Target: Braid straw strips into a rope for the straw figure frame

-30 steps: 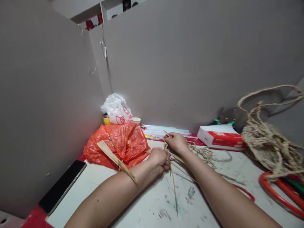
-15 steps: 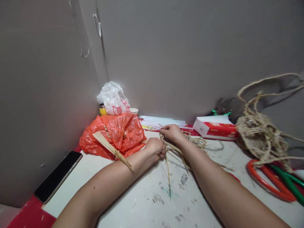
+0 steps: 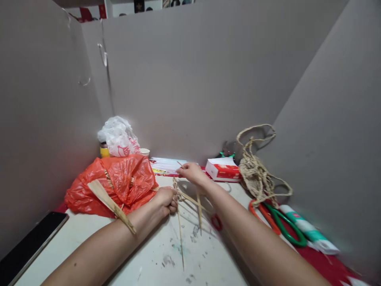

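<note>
Head view, left hand [image 3: 167, 200] clutching slender fibre strips [image 3: 199, 205], crinkled orange bag [image 3: 143, 174]

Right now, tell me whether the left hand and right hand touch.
Apart: the head view shows white tabletop between the left hand and right hand.

Thin tan fibre strips [image 3: 199, 216]: over white tabletop [image 3: 220, 264], right of crumpled orange plastic bag [image 3: 120, 167]; flat black phone [image 3: 34, 243] left, crumpled white plastic bag [image 3: 119, 137] behind. Red-and-white rectangular box [image 3: 224, 171]: left of tangled tan fibre cord [image 3: 255, 174].
</note>
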The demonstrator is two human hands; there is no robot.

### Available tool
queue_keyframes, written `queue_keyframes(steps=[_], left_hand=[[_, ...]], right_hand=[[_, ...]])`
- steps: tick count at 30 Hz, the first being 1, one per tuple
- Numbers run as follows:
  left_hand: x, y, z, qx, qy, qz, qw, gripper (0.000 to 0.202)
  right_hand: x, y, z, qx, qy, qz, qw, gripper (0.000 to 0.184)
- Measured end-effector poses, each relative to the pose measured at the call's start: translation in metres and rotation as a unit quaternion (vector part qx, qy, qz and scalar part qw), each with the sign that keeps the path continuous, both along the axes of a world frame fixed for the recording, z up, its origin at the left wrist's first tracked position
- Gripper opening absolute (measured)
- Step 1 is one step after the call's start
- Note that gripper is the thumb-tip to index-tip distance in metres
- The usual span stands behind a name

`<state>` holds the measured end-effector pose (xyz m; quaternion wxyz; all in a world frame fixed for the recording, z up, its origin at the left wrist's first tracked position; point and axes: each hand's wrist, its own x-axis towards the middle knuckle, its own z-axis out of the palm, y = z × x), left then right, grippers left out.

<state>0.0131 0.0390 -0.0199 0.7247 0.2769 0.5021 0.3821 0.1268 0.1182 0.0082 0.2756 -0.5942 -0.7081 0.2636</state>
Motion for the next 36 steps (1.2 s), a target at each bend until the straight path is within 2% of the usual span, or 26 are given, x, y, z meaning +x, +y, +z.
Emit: queue_keyframes(steps=[2,4,6,8,13,17,20,21,23,24,26,28,30,32,36], left_hand=[[-0.002,0.003,-0.001,0.002,-0.006,-0.008,1.000,0.014],[-0.004,0.005,-0.002,0.001,-0.013,-0.018,1.000,0.015],[-0.006,0.007,-0.002,0.000,-0.017,-0.025,1.000,0.017],[-0.006,0.009,-0.002,-0.001,-0.017,-0.030,0.999,0.017],[-0.007,0.012,-0.006,0.003,-0.014,-0.038,0.999,0.016],[-0.011,0.016,-0.013,0.002,-0.017,-0.049,0.999,0.014],[-0.016,0.020,-0.015,-0.003,-0.024,-0.061,0.998,0.012],[-0.017,0.021,-0.015,-0.006,-0.026,-0.066,0.998,0.012],[-0.019,0.022,-0.015,-0.010,-0.026,-0.071,0.997,0.013],[-0.019,0.022,-0.015,-0.010,-0.026,-0.071,0.997,0.014],[-0.019,0.022,-0.014,-0.009,-0.024,-0.073,0.997,0.015],[-0.019,0.022,-0.012,-0.009,-0.023,-0.078,0.997,0.015],[-0.019,0.021,-0.010,-0.007,-0.023,-0.084,0.996,0.016],[-0.018,0.020,-0.008,-0.003,-0.020,-0.088,0.996,0.017],[-0.018,0.017,-0.001,0.015,-0.004,-0.093,0.996,0.014]], right_hand=[[0.008,-0.017,0.016,-0.021,0.012,0.030,0.999,0.020],[0.013,-0.039,0.024,-0.051,0.018,0.073,0.996,0.023],[0.016,-0.061,0.021,-0.080,0.010,0.093,0.992,0.029],[0.015,-0.077,0.012,-0.104,0.016,0.086,0.991,0.034],[0.011,-0.093,-0.012,-0.180,0.153,0.097,0.967,0.032],[0.016,-0.116,-0.006,-0.255,0.207,0.116,0.937,0.024],[0.023,-0.146,0.003,-0.339,0.184,0.182,0.905,0.019],[0.025,-0.154,0.005,-0.342,0.165,0.211,0.901,0.020],[0.029,-0.162,0.007,-0.284,0.123,0.229,0.923,0.026],[0.030,-0.160,0.006,-0.233,0.106,0.212,0.943,0.030],[0.034,-0.144,0.004,-0.113,0.090,0.134,0.980,0.033],[0.036,-0.119,-0.001,-0.010,0.084,0.070,0.994,0.025],[0.035,-0.092,-0.007,0.053,0.067,0.032,0.996,0.016],[0.030,-0.072,-0.015,0.030,0.072,0.027,0.997,0.021],[0.020,-0.054,-0.023,-0.127,0.132,0.092,0.979,0.015]])
